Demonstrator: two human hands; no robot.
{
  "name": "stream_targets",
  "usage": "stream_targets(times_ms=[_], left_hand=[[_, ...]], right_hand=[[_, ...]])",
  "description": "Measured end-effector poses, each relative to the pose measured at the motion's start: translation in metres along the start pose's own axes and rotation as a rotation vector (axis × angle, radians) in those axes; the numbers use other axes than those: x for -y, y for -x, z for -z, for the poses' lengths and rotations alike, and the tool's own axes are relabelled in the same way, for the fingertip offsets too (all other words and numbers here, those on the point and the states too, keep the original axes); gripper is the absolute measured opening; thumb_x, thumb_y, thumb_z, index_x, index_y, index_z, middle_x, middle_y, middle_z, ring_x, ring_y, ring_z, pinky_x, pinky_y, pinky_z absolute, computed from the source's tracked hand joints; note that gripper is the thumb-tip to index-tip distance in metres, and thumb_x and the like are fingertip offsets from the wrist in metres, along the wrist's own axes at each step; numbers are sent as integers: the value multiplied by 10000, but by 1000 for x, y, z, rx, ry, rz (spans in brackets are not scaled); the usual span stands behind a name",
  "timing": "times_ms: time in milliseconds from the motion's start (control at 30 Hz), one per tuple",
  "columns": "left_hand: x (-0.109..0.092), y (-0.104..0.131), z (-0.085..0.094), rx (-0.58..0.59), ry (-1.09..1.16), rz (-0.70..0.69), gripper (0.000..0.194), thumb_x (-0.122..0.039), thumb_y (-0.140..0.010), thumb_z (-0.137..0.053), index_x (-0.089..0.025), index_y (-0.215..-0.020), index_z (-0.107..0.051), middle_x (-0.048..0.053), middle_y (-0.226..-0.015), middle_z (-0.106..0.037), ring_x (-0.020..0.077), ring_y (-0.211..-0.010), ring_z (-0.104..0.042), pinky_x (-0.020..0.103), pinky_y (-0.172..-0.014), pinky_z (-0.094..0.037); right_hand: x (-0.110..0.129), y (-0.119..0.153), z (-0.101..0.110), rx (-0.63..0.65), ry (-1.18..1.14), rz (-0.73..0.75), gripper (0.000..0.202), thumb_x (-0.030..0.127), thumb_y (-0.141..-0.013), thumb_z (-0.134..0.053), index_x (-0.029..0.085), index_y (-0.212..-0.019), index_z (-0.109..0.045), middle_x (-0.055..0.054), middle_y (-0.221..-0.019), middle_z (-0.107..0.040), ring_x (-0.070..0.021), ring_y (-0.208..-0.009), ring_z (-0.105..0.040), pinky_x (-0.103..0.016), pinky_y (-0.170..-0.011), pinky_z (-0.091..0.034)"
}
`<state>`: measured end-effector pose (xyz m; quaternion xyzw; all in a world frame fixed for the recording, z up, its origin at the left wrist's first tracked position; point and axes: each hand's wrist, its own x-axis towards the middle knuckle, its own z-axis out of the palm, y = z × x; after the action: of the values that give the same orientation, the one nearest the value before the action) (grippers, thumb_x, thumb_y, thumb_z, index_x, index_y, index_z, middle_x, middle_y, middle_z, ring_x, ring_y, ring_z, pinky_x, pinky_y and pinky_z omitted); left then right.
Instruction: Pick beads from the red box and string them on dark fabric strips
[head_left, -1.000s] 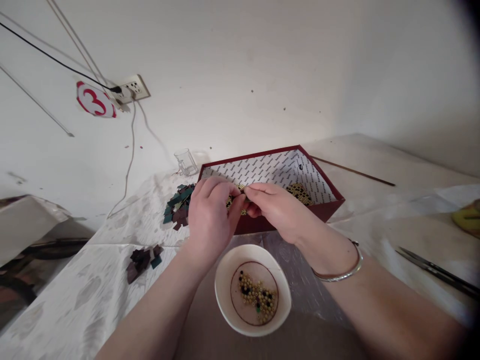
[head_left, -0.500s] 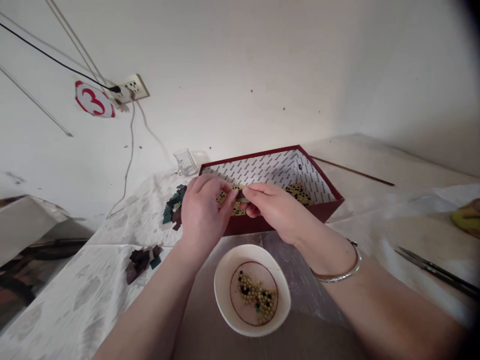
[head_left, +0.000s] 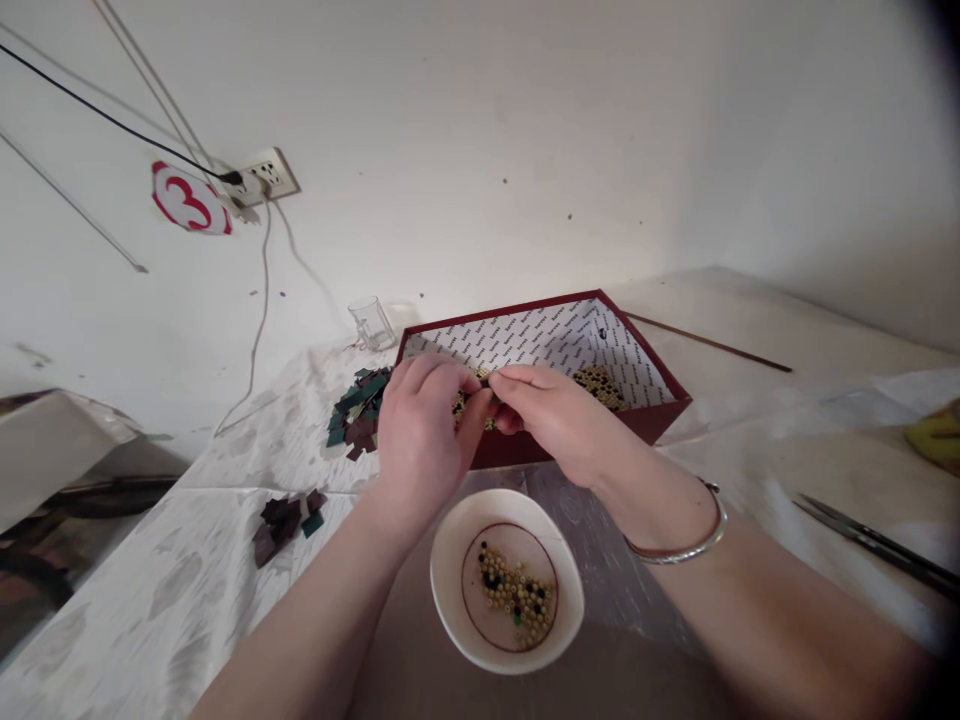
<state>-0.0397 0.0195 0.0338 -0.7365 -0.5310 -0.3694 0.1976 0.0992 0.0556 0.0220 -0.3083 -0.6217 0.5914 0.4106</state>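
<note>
A table draped in a pale, mottled cloth [head_left: 247, 520] runs up to a white wall with a socket [head_left: 264, 176] and a red numeral 3 sticker [head_left: 190, 199]. Above the near edge of a maroon box [head_left: 645, 418] the two hands meet, fingertips together, around something small and dark pinched between them [head_left: 487, 397]; it is too tiny and too covered to name for certain, though it looks like a bead or a short piece being worked with beads. The left hand [head_left: 421, 440] is curled nearly closed, thumb and forefinger pressed to that bit; the right hand [head_left: 555, 420], a metal bangle [head_left: 679, 548] on its wrist, is likewise closed to a fine pinch on it from the other side. Such a piece would likely be light, hard and smooth, apt to roll or slip away, so a tip-of-finger pinch across its sides seems the surest hold. Just below the hands sits a white bowl [head_left: 450, 590] holding yellowish and a few dark beads [head_left: 517, 595]; more beads [head_left: 600, 385] lie inside the box. To the left are heaps of small green and brown squares [head_left: 358, 410], a second heap [head_left: 285, 520] nearer, and a clear glass mug [head_left: 371, 322] by the wall. At the far right lie scissors [head_left: 877, 545].
</note>
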Motion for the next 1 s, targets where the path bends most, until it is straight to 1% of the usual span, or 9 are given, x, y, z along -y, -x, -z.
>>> stream_targets(times_ms=[67, 200, 367, 533, 700, 833, 900, 967, 1000], left_hand=[[0, 0, -1, 2, 4, -5, 77, -237, -804, -559, -187, -746, -554, 33, -854, -602, 177, -843, -531, 332, -784, -429], [0, 0, 0, -38, -23, 63, 77, -238, -801, -563, -185, -744, -561, 38, -859, -602, 183, -859, -534, 335, -787, -432], [1, 0, 0, -11, -13, -26, 73, -237, -807, -551, -185, -755, -551, 37, -858, -600, 177, -846, -531, 328, -785, -430], [3, 0, 0, -47, -44, 73, 76, -232, -795, -566, -181, -739, -557, 44, -861, -605, 190, -862, -532, 345, -791, -429], [-1, 1, -3, -16, -4, -30, 72, -238, -800, -558, -188, -749, -554, 42, -854, -604, 182, -841, -528, 340, -780, -433], [8, -3, 2, -44, -65, 88, 84, -244, -788, -567, -185, -729, -568, 43, -856, -616, 191, -854, -541, 352, -789, -429], [13, -5, 9, -34, -46, 157, 81, -246, -778, -571, -187, -722, -577, 38, -844, -622, 184, -837, -551, 331, -738, -438], [15, -6, 20, 26, 15, 208, 84, -267, -780, -566, -196, -742, -591, 20, -804, -627, 158, -756, -562, 287, -635, -436], [14, -7, 26, 86, 53, 222, 90, -279, -783, -560, -203, -754, -598, 8, -776, -628, 143, -705, -562, 269, -588, -425]], right_hand=[[-1, 0, 0, 1, 1, 2, 234, 331, -827, -440, 183, -657, -500, 13, -622, -464, -113, -595, -437, -267, -575, -346], [-2, 0, 1, 12, -14, -29, 222, 343, -826, -448, 182, -690, -518, 5, -646, -486, -114, -600, -443, -268, -575, -349], [-1, 0, 0, -5, 11, 0, 239, 337, -830, -440, 177, -666, -509, 10, -627, -469, -113, -604, -443, -270, -582, -346], [0, 0, 0, 2, -22, -52, 224, 340, -824, -451, 173, -693, -524, 6, -655, -499, -106, -609, -457, -261, -585, -355], [-1, -1, 0, -8, -11, 4, 229, 338, -819, -457, 181, -662, -510, 22, -620, -462, -106, -597, -443, -260, -578, -354], [2, 1, 0, -12, -50, -56, 225, 323, -823, -460, 170, -668, -515, 0, -664, -525, -96, -594, -461, -250, -576, -374], [4, 0, 1, -50, -82, -79, 221, 321, -822, -471, 168, -667, -514, -8, -677, -544, -89, -578, -460, -246, -564, -381], [5, -2, 4, -130, -144, -74, 207, 326, -814, -491, 172, -680, -516, -6, -670, -544, -88, -568, -456, -243, -547, -381], [4, -4, 6, -180, -179, -65, 195, 330, -808, -503, 174, -691, -521, -4, -664, -542, -88, -564, -455, -240, -536, -376]])
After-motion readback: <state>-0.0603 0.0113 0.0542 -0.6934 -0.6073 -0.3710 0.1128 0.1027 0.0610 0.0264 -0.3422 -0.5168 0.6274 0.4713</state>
